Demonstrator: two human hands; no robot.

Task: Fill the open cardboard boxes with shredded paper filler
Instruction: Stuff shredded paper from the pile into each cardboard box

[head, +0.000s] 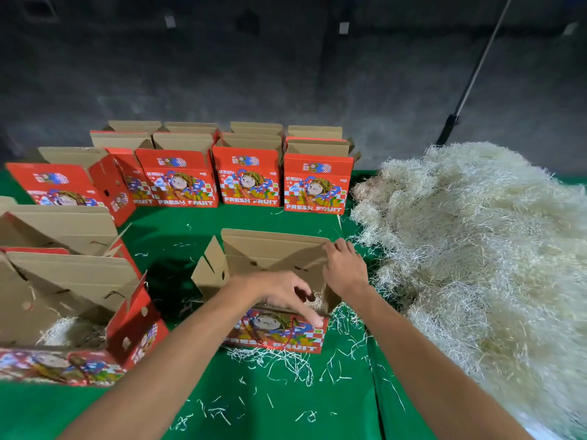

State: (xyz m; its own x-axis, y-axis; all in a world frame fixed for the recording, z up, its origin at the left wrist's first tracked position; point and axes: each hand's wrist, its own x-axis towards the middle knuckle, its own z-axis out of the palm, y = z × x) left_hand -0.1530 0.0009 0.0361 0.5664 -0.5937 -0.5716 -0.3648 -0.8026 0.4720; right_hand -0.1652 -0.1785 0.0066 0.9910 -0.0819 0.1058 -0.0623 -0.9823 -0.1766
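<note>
An open red "Fresh Fruit" cardboard box (279, 336) stands in front of me on the green table, its brown lid flap (273, 249) raised behind it. My left hand (286, 292) reaches over the box's front wall, fingers curled down over the rim; a little shredded paper (316, 298) shows inside beneath it. My right hand (344, 268) rests on the right edge of the lid flap, fingers spread. A big heap of pale shredded paper filler (476, 249) lies along the right side of the table.
A row of open red boxes (247, 179) stands at the back. More open boxes (73, 300) crowd the left, the nearest holding some filler. Loose shreds (286, 366) litter the green table cover (178, 249). A pole (470, 77) leans against the dark wall.
</note>
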